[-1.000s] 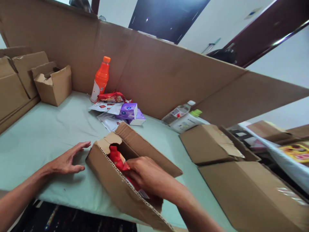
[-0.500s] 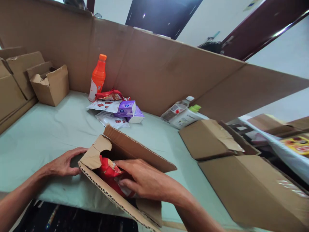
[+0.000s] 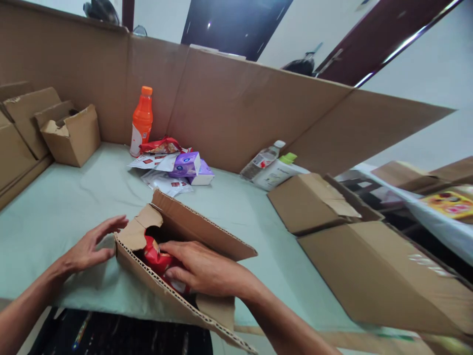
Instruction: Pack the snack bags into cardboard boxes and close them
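An open cardboard box [image 3: 135, 271] lies in front of me, flaps spread, one with a torn, rounded notch. Inside it is a red snack packet [image 3: 153, 255]. My right hand [image 3: 209, 268] reaches into the box and is closed on the packet, thumb and index finger showing, the other fingers hidden. At the box's left end is my left hand [image 3: 87, 248], open, thumb and fingers apart, holding nothing. Whether its fingertips touch the cardboard, I cannot tell.
An orange drink bottle [image 3: 142, 118] stands at the back by white packets [image 3: 168, 183], another red packet [image 3: 160, 146] and purple tissue packs [image 3: 185, 164]. A clear bottle [image 3: 263, 160] and a white green-capped bottle [image 3: 277, 173] lean right. Cardboard boxes [image 3: 380, 276] line both sides; a cardboard wall [image 3: 236, 108] runs behind.
My left hand has drawn slightly away from the box's end and its fingers have spread. My right hand stays in the box on the red packet. The whole view has shifted a little.
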Available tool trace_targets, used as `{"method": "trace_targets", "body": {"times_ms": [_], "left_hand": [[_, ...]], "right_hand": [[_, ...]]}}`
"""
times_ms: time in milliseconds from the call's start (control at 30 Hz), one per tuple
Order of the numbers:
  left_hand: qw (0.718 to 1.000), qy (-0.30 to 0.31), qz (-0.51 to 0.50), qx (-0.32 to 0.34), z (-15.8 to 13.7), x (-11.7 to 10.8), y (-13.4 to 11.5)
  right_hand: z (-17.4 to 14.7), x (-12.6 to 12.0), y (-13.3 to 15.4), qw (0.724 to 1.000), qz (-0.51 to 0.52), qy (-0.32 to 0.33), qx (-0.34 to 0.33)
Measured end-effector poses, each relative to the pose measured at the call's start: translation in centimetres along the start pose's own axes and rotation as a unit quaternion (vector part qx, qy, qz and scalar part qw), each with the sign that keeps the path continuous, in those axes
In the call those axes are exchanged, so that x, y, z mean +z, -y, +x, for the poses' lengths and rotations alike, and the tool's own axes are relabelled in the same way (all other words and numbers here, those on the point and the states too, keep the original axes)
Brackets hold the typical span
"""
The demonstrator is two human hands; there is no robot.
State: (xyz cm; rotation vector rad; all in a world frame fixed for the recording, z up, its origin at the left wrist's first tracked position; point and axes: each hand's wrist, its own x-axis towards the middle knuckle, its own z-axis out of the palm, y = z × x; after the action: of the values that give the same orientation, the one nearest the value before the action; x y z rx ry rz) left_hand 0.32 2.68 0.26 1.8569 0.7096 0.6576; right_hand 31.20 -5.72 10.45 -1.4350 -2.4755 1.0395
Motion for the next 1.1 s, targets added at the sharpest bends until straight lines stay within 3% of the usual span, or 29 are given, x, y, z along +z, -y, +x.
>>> {"method": "trace_targets", "body": {"times_ms": [100,167,233,333,433,567,767,1000,1100], "left_hand": [[0.993,-0.097,0.016,0.060,-1.2,-0.8,-3.6],[0.984,-0.123,0.060,0.112,-2.1,-0.8,-7.2],[0.976,-0.073,0.131,0.157,-2.5,-0.4,-11.0],[0.945,0.057,0.239,0.215,-1.8,1.0,-15.5],[0.907,0.166,0.335,0.195,-0.1,2.5,-17.6],[0.885,0.205,0.395,0.137,1.5,3.5,-17.7],[0.883,0.208,0.389,0.163,0.9,3.2,-15.6],[0.880,0.216,0.380,0.185,0.1,3.2,-15.5],[0.877,0.191,0.412,0.159,0.2,3.4,-15.5]], "right_hand": [[0.2,-0.2,0.6,0.999,-0.016,0.033,0.005],[0.4,-0.5,1.0,0.998,-0.032,0.057,-0.002],[0.6,-0.6,1.1,0.996,-0.045,0.078,-0.016],[0.8,-0.5,1.1,0.994,-0.050,0.088,-0.030],[0.8,-0.4,1.1,0.995,-0.050,0.078,-0.029],[-0.2,-0.4,1.6,0.995,-0.074,0.063,-0.018],[-2.6,-0.6,2.4,0.991,-0.125,0.003,0.045],[-2.0,0.3,1.4,0.999,-0.053,0.006,0.001],[-2.0,0.4,1.3,0.998,-0.060,0.003,-0.012]]}}
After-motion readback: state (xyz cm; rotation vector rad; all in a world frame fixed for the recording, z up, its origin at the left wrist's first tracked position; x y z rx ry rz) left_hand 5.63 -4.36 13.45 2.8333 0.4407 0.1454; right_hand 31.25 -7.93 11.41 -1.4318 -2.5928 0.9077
